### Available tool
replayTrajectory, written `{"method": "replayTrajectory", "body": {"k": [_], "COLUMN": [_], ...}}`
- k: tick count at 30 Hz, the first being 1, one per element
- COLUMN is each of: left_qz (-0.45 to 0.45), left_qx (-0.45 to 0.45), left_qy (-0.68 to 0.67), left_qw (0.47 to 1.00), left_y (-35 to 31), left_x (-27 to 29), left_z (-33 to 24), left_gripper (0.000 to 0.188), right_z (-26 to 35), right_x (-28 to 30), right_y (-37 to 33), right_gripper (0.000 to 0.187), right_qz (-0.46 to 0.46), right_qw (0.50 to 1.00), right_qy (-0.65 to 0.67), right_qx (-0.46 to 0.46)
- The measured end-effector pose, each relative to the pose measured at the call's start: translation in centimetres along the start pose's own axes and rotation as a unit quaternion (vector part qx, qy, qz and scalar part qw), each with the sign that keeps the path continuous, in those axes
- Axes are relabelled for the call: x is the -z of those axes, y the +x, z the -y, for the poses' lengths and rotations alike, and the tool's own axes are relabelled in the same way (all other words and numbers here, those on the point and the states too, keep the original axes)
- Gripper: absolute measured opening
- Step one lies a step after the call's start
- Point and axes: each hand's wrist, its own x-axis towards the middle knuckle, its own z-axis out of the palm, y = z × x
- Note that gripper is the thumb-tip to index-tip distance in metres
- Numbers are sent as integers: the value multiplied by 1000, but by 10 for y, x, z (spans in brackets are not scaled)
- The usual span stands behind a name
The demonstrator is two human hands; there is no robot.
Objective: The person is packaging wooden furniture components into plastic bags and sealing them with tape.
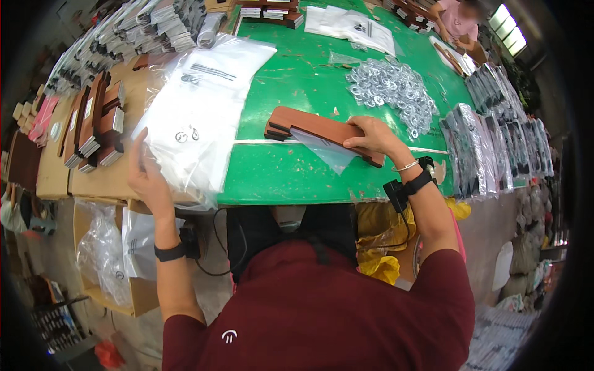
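Watching through the head camera. The reddish-brown, flat, long wood-look board (pixel 322 127) is on the table, right of centre. Its long axis slants from far left to near right; the rounded end points left, and the other end lies by the wearer's right hand (pixel 374 137), which grasps it there, fingers over the top. A stepped brown end shows beneath the left tip; a thin clear plastic sheet (pixel 328 154) juts from the near side as a triangle.

Left hand (pixel 150 179) is at the near left edge of a stack of printed, whitish see-through plastic bags (pixel 207 105), fingers partly curled; I cannot tell whether it pinches one.

Edges: I see green surface between board and near table edge, a narrower strip toward the bags, more on the far side. Far right, a loose heap of clear plastic rings (pixel 393 93); beyond the right wrist, upright plastic-wrapped bundles (pixel 476 151) line the side.

Surface: glossy green tabletop (pixel 284 182), scuffed, crossed by a pale line. Brown cardboard (pixel 52 170) at left carries stacked brown pieces (pixel 93 123). Room: co-worker (pixel 458 18) seated far right, bright paned window (pixel 507 29) behind.
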Motion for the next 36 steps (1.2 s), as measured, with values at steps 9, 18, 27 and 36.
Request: {"method": "replayTrajectory", "body": {"k": [9, 18, 27, 36], "left_qz": [114, 206, 220, 331], "left_qx": [-58, -134, -117, -191], "left_qy": [170, 254, 266, 135], "left_qw": [977, 935, 931, 914], "left_y": [-34, -44, -34, -107], "left_x": [-6, -1, -28, -71], "left_z": [-23, -30, -51, -109], "left_gripper": [32, 23, 18, 33], "right_z": [64, 60, 77, 130], "right_x": [-32, -18, 8, -59], "right_y": [-60, -65, -118, -105], "right_gripper": [73, 75, 71, 56], "right_qz": [-192, -51, 88, 194], "right_qw": [970, 983, 954, 789], "right_qy": [-129, -172, 280, 572], "right_qx": [80, 30, 63, -116]}}
